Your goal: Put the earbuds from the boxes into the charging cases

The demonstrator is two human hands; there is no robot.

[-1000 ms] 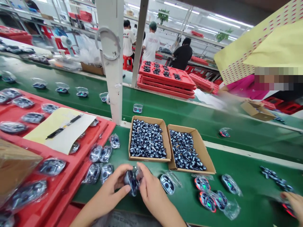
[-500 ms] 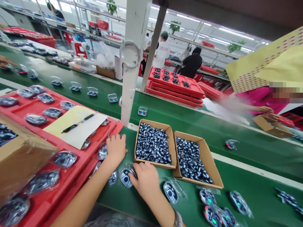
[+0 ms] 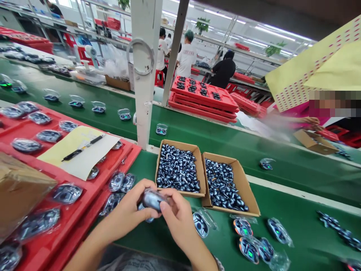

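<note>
A glossy dark blue-grey earbud charging case is held between my two hands above the green bench. My left hand is closed around its left end, with the thumb below. My right hand grips the right end, its thumb pressed on the near face. Below them, another case is partly hidden by my fingers. An open case with a clear lid lies just right of my right hand. Beyond my hands stand two cardboard boxes, the left box and the right box, both full of loose dark earbuds.
On the left, red trays hold wrapped cases, a paper sheet with a pen and a cardboard box. Several lit cases lie at the right. A white post rises ahead; cases sit along the green conveyor belt. Co-workers are beyond.
My left hand has come from the tray's edge toward my right hand. Both hands now hold a case together, raised off the bench. The view has shifted slightly right.
</note>
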